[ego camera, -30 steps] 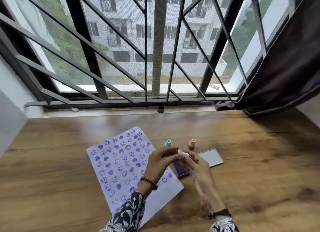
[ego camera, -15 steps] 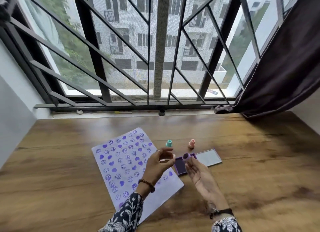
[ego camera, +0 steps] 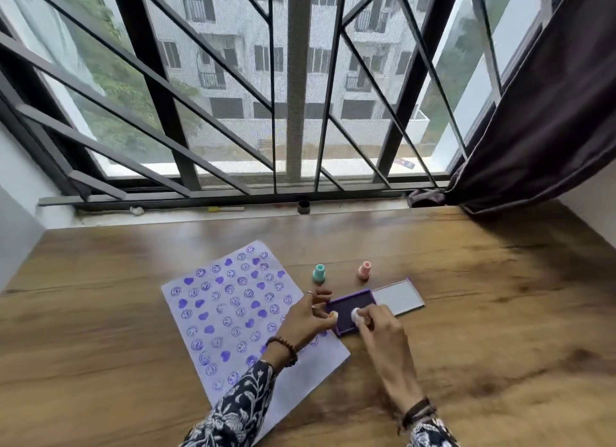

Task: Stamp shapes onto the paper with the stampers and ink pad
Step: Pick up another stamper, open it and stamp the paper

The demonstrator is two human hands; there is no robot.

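Note:
A white paper (ego camera: 233, 313) covered with purple smiley and heart prints lies on the wooden table (ego camera: 500, 313). To its right sits an open purple ink pad (ego camera: 353, 303) with its lid (ego camera: 398, 296) folded flat. My right hand (ego camera: 380, 330) holds a small white stamper (ego camera: 356, 316) pressed down onto the pad. My left hand (ego camera: 306, 320) rests at the pad's left edge, fingertips pinched on a small cap (ego camera: 333, 315) that is hard to make out. A teal stamper (ego camera: 319, 273) and a pink stamper (ego camera: 364, 270) stand just behind the pad.
A barred window (ego camera: 290, 113) and its sill run along the table's far edge, with a small dark cap (ego camera: 303, 207) on the sill. A dark curtain (ego camera: 550, 113) hangs over the back right corner. Bare wood lies right of the pad.
Both hands were raised, pulling the cap off the white stamper. They have dropped to the table, the right hand turning the stamper face down onto the ink pad, the left settling at the pad's edge.

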